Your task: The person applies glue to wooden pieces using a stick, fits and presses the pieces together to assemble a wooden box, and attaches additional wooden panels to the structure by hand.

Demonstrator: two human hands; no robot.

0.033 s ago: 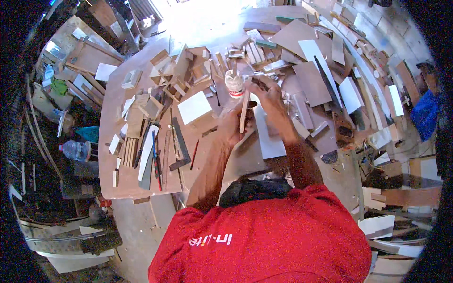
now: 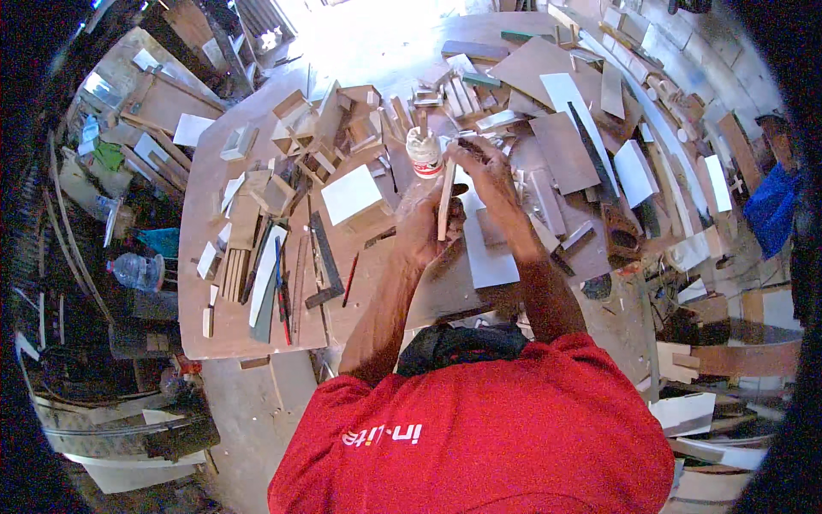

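Note:
A thin, pale wooden strip [image 2: 446, 204] stands nearly upright in my left hand [image 2: 419, 227], whose fingers are wrapped round its lower part. My right hand [image 2: 486, 171] is closed in a pinch at the strip's upper end. Anything small between those fingertips is hidden from me. Just beyond my left hand is a white plastic pot [image 2: 425, 156] with a red band, open at the top, with a stick [image 2: 423, 120] poking out. A white-topped wooden block [image 2: 354, 195] lies left of my left hand. A long white board [image 2: 490, 248] rests under my right forearm.
Wooden box-like pieces [image 2: 295, 120] crowd the far left of the table [image 2: 205, 330]. A black try square [image 2: 324, 265], a red pencil [image 2: 351, 280] and thin rulers lie nearer. Brown panels [image 2: 565, 154] and offcuts cover the right side. A plastic bottle [image 2: 137, 271] is off the left edge.
The wooden strip has shifted slightly to the right, and its upper end is now closer to my right fingertips. The pot stays in about the same place.

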